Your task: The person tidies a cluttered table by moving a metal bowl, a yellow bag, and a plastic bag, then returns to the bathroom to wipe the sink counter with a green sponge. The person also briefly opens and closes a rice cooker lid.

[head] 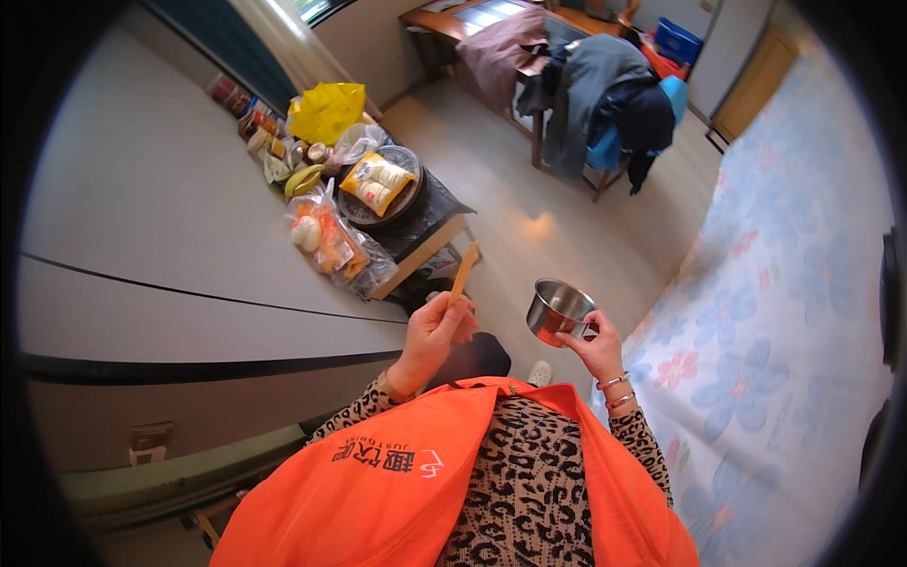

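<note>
My left hand (441, 327) grips a flat, light-brown stick (464, 273), perhaps wooden, whose far end points up and away from me. A stainless steel cup (560, 312) hangs from my right hand (595, 344), thumb and fingers closed around its handle. The cup's mouth faces upward, and the part of its inside I can see is bare metal. Both hands are in the air in front of my orange vest (368, 482), apart from each other.
Left of centre, a low table (425, 234) bears a yellow-wrapped food packet (379, 183) on a dark round lid (405, 156), bananas (303, 181), jars and bagged food (329, 237). A flowered cloth (737, 354) rises on my right. Clothes (602, 92) drape over furniture farther off.
</note>
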`<state>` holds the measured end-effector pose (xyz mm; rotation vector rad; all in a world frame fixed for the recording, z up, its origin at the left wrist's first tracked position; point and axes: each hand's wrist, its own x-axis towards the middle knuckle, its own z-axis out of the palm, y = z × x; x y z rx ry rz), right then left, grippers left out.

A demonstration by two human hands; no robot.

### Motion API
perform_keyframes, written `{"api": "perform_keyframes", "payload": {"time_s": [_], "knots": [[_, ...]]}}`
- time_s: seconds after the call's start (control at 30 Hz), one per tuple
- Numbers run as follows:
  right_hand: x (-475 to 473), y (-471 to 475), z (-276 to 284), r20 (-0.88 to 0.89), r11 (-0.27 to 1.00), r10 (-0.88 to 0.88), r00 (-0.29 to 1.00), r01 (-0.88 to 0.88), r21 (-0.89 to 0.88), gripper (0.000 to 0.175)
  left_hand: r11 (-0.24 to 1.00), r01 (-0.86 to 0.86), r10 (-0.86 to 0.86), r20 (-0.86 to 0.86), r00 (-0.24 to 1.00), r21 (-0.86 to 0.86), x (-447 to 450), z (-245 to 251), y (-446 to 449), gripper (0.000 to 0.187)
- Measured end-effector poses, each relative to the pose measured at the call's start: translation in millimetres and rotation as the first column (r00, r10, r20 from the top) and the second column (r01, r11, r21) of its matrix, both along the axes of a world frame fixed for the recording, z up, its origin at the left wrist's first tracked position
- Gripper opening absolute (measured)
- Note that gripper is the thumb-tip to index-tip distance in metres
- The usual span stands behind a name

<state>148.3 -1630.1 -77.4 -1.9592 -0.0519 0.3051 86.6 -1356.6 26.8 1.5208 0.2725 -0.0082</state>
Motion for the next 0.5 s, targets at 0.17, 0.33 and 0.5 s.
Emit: {"api": "perform_keyframes", "payload": {"time_s": [0.17,0.33,0.5], "knots": [[95.8,27.1,-16.8,-0.03,0.995,0.096,0.995,-0.095,0.042,0.044,0.984,-0.176,0.173,-0.063,0.983,-0.037,57.0,-19.4,17.2,0.025],[179.9,89.6,-5.6,-0.008,0.978,0.207,0.978,-0.207,-0.021,0.038,0.932,-0.345,0.327,-0.155,0.932,-0.11,147.7,-35.6,45.9,0.024],[274.7,125.0,23.9,0.115,0.906,0.414,0.903,-0.421,0.042,0.034,0.908,-0.38,0.371,-0.084,0.925,-0.178,239.2,-28.0,68.7,0.024]]}}
